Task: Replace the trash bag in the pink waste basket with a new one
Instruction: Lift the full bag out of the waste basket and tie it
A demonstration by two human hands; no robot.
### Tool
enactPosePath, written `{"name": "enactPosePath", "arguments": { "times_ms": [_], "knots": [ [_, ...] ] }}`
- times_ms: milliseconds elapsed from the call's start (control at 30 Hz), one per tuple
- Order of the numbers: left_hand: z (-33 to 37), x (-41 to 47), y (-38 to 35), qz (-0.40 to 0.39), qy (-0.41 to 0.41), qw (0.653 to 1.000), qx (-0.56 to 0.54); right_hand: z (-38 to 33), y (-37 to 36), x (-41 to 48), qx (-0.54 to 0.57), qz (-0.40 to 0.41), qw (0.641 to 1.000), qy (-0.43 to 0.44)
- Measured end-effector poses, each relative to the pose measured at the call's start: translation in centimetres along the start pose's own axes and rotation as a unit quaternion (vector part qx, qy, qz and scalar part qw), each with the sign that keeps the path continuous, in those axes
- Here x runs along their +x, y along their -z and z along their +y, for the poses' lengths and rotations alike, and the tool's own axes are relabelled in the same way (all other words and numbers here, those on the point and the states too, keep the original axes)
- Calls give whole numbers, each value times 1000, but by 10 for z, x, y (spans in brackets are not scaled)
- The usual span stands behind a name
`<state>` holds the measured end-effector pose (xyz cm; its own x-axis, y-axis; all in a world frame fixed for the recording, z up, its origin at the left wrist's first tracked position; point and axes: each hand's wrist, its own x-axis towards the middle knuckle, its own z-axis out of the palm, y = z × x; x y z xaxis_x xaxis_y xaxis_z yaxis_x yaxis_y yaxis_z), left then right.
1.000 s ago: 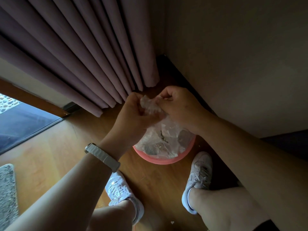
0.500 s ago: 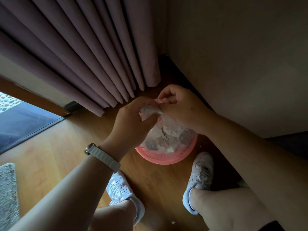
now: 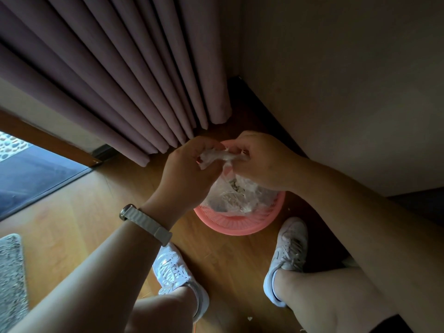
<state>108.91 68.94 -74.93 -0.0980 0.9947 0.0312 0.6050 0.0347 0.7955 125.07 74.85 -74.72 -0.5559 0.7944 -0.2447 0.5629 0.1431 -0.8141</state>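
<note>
Clear, crinkled plastic is bunched in both grips: the twisted neck of the clear plastic trash bag (image 3: 237, 198) is pinched between the curled fingers of the left hand (image 3: 189, 171) and those of the right hand (image 3: 262, 162), the two hands held close together above the basket. Both grips are closed on that gathered neck. Below them the bag's body, with crumpled waste seen through it, is hung down inside the rim of the round pink plastic mesh waste basket (image 3: 235, 224). The basket is stood on the light wooden floor (image 3: 72, 224) in the corner, near the hem of the pleated mauve curtain (image 3: 120, 80) and beside the plain beige wall (image 3: 336, 92). A watch (image 3: 146, 224) on a cream woven band is worn on the left wrist. Two white sneakers (image 3: 175, 272) are planted on the floor just short of the basket. A grey speckled rug (image 3: 12, 272) is glimpsed at the far left.
</note>
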Motion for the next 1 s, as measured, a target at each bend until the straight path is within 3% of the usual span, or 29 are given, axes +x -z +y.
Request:
{"name": "enactPosePath", "arguments": {
  "times_ms": [300,600,700,800,867,1000],
  "knots": [
    [-6,0,2,-12,-98,993,62,-1,8,-5,93,-68,993,-16],
    [-10,2,3,-8,-4,1000,13,-8,1,-5,113,57,989,74],
    [-11,3,5,-50,74,983,-158,-9,-2,-5,132,82,982,103],
    [-11,4,9,-49,165,899,-404,-7,0,-5,120,106,981,109],
    [-10,4,11,-47,193,867,-456,-5,1,-5,113,116,981,105],
    [-12,7,10,-77,216,868,-440,-8,0,-6,123,129,978,108]
  ]
}}
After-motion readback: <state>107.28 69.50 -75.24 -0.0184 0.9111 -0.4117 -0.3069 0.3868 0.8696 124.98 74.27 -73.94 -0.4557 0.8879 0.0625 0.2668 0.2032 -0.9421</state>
